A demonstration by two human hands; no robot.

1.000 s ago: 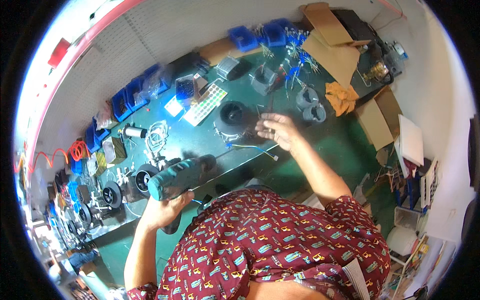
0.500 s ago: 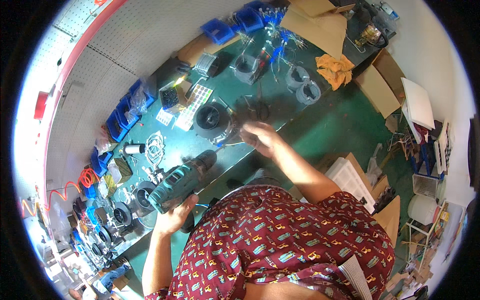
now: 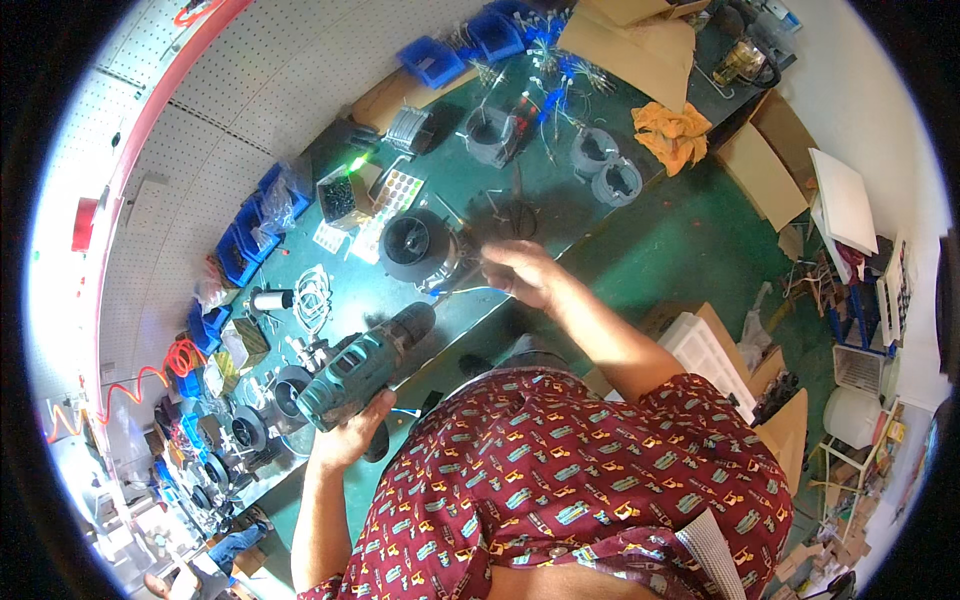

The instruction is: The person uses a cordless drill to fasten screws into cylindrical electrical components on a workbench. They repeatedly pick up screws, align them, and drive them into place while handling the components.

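Observation:
My left hand [image 3: 352, 432] is wrapped round the grip of a teal and black cordless drill [image 3: 358, 370]. Its dark nose points up and right, over the bench's front edge. On the bench ahead stands a fan motor [image 3: 412, 246] with a round black impeller and a metal body. At the right side of that body is my right hand [image 3: 522, 272], its fingers bent together; anything between the fingertips is hidden. A thin blue and white wire shows just below, by the motor. Behind the right hand lies a dark pair of scissors [image 3: 517, 212].
Grey ring-shaped parts [image 3: 490, 137] and an orange cloth [image 3: 670, 136] are farther back on the green bench [image 3: 400, 320]. An open box of black screws [image 3: 342, 198], a sticker sheet [image 3: 388, 215] and coiled white cable [image 3: 313, 300] lie left. Blue bins [image 3: 236, 248] line the wall; more fans [image 3: 248, 428] stand lower left.
The view has shifted slightly. The fan motor appears turned a little under my right hand, whose fingers look more closed. The drill stays in my left hand, almost unmoved.

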